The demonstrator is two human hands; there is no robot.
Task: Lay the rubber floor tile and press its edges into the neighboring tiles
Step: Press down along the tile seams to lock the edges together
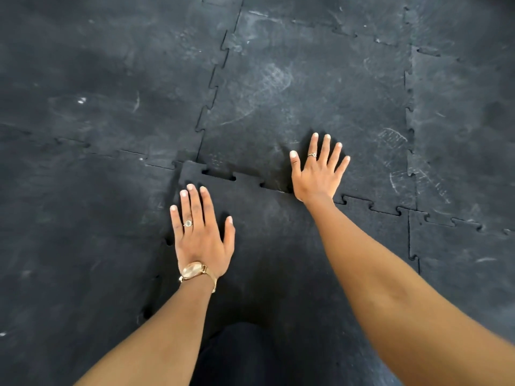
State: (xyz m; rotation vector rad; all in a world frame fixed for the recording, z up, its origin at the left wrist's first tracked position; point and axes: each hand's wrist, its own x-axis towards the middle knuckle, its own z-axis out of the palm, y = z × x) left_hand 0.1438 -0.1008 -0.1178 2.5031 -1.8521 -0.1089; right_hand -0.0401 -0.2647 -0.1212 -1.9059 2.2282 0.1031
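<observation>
A: Where does the rubber floor tile (267, 227) lie?

B: It lies flat on the floor directly in front of the person, with black neighboring tiles (306, 87) around it. Its far edge meets the tile beyond it along a jigsaw seam.

A: Is that seam seated?

B: Only in part. Toward the tile's far right end the tabs sit flush. Toward its far left corner (192, 169) the edge rides up, and 2 dark gaps show between the tabs along the seam.

A: And the hands?

B: Both lie palm down with all fingers spread and straight, gripping nothing. The left hand (202, 238) rests on the tile just short of the raised far left corner, fingertips pointing at that corner. The right hand (316, 174) lies across the tile's far seam, heel on the seam and fingers reaching onto the scuffed tile beyond.

A: Anything worn?

B: A gold watch (195, 271) on the left wrist, and 1 ring on each hand.

A: What else is near the tile?

B: Pale scuff marks (267, 82) mark the tile beyond the seam. A dark-clothed knee (239, 355) shows on the tile's near side, between the forearms.
</observation>
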